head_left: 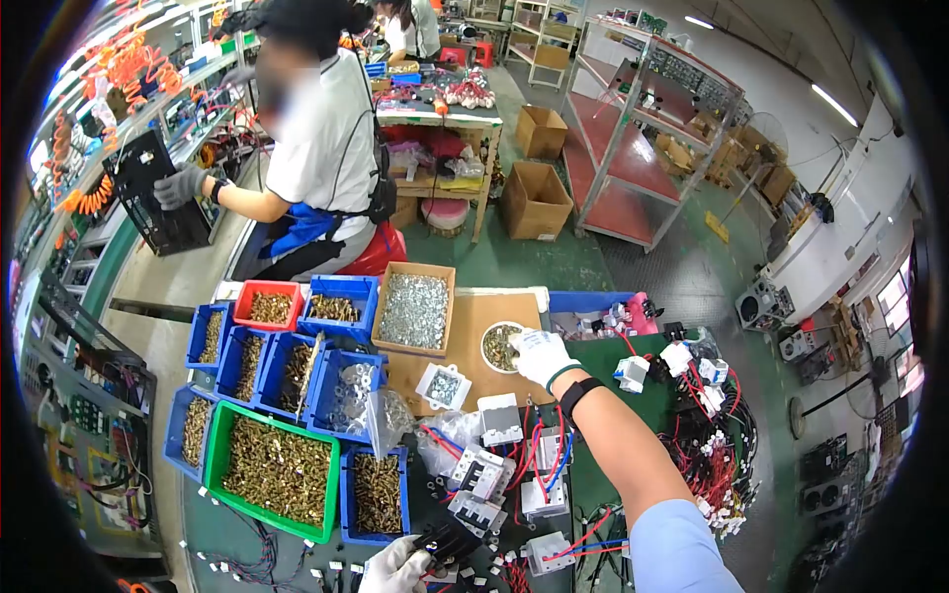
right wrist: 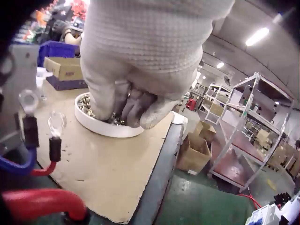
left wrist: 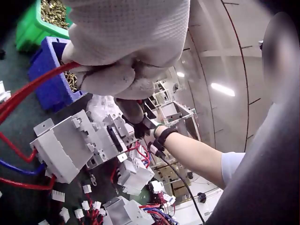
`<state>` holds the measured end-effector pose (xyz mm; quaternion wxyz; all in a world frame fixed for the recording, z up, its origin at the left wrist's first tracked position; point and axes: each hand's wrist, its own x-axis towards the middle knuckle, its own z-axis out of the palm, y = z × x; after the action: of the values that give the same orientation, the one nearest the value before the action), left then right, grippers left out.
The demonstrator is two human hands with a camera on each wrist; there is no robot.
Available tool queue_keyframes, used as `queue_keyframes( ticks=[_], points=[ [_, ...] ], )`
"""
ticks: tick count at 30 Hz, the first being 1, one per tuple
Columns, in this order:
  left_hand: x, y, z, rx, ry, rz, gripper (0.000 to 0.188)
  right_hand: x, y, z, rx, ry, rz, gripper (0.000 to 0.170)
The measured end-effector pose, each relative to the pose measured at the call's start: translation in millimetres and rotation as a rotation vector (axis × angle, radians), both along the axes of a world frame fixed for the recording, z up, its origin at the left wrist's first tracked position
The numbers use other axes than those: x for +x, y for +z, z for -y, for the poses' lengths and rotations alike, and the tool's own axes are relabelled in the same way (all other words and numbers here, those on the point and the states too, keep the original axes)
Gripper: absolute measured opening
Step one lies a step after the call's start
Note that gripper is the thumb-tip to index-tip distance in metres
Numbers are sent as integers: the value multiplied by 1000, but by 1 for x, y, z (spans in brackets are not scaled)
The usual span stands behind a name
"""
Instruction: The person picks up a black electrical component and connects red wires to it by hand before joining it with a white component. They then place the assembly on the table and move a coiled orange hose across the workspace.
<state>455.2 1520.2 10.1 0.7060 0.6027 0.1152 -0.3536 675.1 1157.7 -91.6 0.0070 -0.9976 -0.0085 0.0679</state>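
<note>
My right hand (head_left: pixel 542 358), in a white glove, reaches into a shallow white round dish (head_left: pixel 488 358) of small brass-coloured screws (head_left: pixel 500 342). The right wrist view shows its bent fingertips (right wrist: pixel 133 115) down among the screws, inside the dish rim (right wrist: pixel 108 129). What they pinch there, I cannot tell. At the bottom of the head view my gloved left hand (head_left: pixel 393 567) grips a black part (head_left: pixel 450 541), mostly hidden by the fingers in the left wrist view. A thick red wire (left wrist: pixel 40 86) runs up to that hand. Grey-white switch units (head_left: pixel 481 472) with red and blue wires lie just beyond it.
Blue bins (head_left: pixel 378 494), a green bin (head_left: pixel 272 472) and a red bin (head_left: pixel 268 305) of fasteners stand at left. A cardboard box (head_left: pixel 413 308) of silvery pieces is behind. Bundled wires (head_left: pixel 707 445) lie at right. Another person (head_left: pixel 321 148) works at the far left.
</note>
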Motion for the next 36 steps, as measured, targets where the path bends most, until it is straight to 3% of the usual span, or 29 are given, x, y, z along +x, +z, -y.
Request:
queue_keyframes(
  ticks=[6, 13, 15, 17, 18, 19, 20, 21, 22, 23, 24, 26, 27, 30, 36],
  points=[
    [2, -10, 0, 7, 13, -65, 34, 3, -7, 8, 78, -25, 79, 21],
    [2, -25, 2, -57, 32, -17, 32, 2, 9, 8, 174, -105, -19, 21],
    [-1, -31, -4, -14, 49, -21, 28, -2, 14, 4, 244, -183, 39, 24],
    [1, -38, 6, -119, 145, -5, 34, -8, 13, 2, 322, -197, 200, 23],
    [0, -38, 0, -45, 91, 104, 36, -16, 10, 1, 560, -192, 197, 22],
    [5, -12, -3, 11, 40, -48, 37, -25, 12, -4, 798, -189, 188, 22],
    [3, -12, -4, 28, 48, -15, 38, -48, 55, -35, 952, -309, -2, 17],
    [1, -17, -3, 41, 53, 23, 38, -81, 93, -67, 1250, -325, -132, 14],
    [0, -18, -1, 63, 54, 56, 38, -83, 66, -64, 1347, -289, -132, 14],
    [-3, -19, 1, 85, 55, 89, 38, -139, 117, -109, 1216, -192, -300, 15],
    [-5, -22, 2, 111, 19, 95, 36, -161, 132, -129, 1089, -165, -450, 17],
    [-8, -15, 8, 97, 20, 84, 35, -199, 102, -151, 1056, 138, -171, 21],
    [-12, -12, 11, 87, 15, 68, 33, -212, 101, -163, 1170, -89, -329, 20],
    [-22, -8, 16, 51, 66, 133, 28, -231, 103, -176, 1041, -100, -264, 21],
    [-37, -10, 16, 7, 61, 127, 27, -251, 110, -188, 1063, -145, -118, 19]
  ],
)
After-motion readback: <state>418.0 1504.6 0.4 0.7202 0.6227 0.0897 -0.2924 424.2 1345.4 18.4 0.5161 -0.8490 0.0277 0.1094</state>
